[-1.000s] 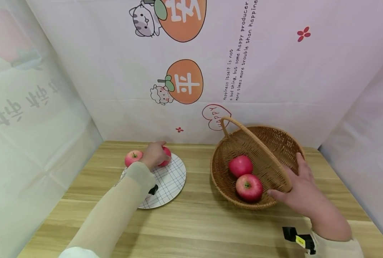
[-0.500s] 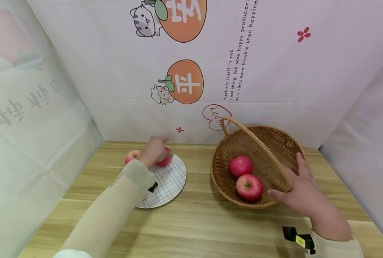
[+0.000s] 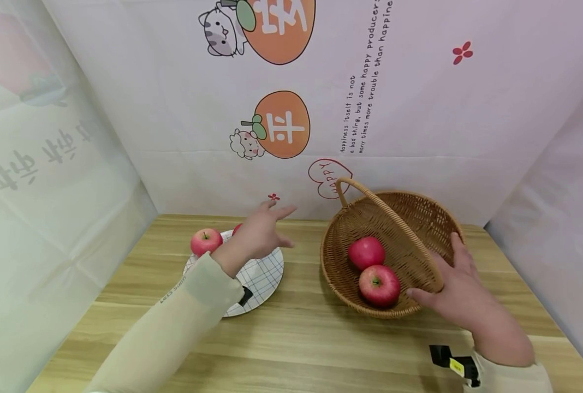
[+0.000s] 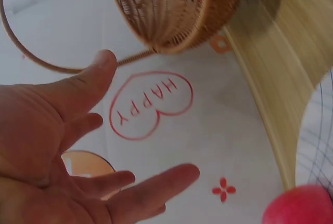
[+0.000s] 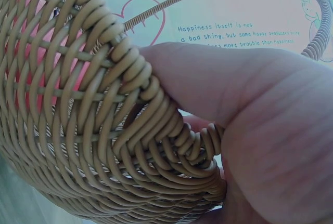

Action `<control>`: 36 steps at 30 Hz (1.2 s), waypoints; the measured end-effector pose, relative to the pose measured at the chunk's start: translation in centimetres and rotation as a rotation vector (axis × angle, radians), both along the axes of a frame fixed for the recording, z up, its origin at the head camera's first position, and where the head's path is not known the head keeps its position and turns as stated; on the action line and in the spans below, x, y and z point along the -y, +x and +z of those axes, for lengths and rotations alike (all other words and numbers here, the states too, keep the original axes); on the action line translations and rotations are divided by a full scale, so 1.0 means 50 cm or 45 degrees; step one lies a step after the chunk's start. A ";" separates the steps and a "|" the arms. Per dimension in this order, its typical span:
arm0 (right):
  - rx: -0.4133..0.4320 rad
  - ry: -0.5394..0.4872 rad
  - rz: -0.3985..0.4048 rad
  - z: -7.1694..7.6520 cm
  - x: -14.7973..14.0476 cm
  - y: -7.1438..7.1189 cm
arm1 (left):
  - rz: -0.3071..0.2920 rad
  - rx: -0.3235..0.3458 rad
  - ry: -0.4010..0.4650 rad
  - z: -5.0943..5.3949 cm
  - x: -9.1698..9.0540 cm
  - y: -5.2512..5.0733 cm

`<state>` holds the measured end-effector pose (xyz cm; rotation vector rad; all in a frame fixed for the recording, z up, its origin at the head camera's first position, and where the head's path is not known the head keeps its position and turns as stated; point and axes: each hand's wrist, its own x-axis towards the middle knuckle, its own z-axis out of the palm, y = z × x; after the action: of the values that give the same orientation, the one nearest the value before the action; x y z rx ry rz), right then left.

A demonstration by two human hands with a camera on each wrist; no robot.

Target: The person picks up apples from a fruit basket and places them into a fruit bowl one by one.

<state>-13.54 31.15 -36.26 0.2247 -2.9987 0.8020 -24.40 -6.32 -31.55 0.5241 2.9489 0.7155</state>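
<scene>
My left hand [image 3: 259,232] is in the air over the right part of a round checked plate [image 3: 267,273], its fingers spread and holding nothing. One red apple [image 3: 206,242] sits at the plate's far left. Another apple [image 3: 237,228] is mostly hidden behind the left hand; in the left wrist view an apple [image 4: 299,207] lies below the fingers, apart from them. With my right hand [image 3: 460,289] I grip the rim of a wicker basket [image 3: 335,273] by the handle's near end. Inside the basket lie a plain red apple [image 3: 366,252] and a streaked apple [image 3: 379,285], touching.
The basket's arched handle [image 3: 390,213] rises over its opening. A printed white cloth [image 3: 419,109] stands upright behind the wooden table [image 3: 291,349], with more cloth on both sides. Bare tabletop lies between plate and basket.
My left hand has let go of the apple at the plate's far side and moved up and to the right, its fingers spreading. The right hand and the basket have stayed in place.
</scene>
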 end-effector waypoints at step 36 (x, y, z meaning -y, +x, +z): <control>0.020 -0.011 -0.010 -0.001 -0.001 0.001 | -0.629 0.230 0.539 -0.121 -0.215 0.053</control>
<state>-13.50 31.21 -36.30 0.2072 -3.0085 0.8194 -21.76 4.43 -37.62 1.0966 2.3489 1.2329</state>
